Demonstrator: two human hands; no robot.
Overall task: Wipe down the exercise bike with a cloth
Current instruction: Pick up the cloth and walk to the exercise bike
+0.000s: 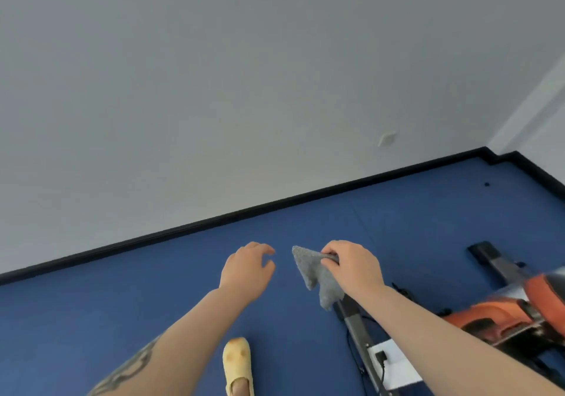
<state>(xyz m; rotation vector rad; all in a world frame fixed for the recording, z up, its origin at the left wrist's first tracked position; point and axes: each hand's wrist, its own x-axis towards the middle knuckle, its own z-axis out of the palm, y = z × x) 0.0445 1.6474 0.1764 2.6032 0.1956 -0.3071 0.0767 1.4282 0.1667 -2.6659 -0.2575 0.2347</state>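
Right hand (354, 268) pinches a limp grey cloth (315, 274) — left hand (247, 268) loosely spread, holding nothing — beside the orange exercise bike (501, 319)

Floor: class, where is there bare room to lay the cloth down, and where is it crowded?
Bare blue floor runs from the black skirting to the left hand and yellow shoe. Another bare patch lies beyond the bike, towards the corner. Crowded: below the right hand holding the cloth, among bike bars and cable.

Blue carpet floor (153, 297), grey wall (214, 74), black skirting board (275, 201), yellow slipper (237, 362)
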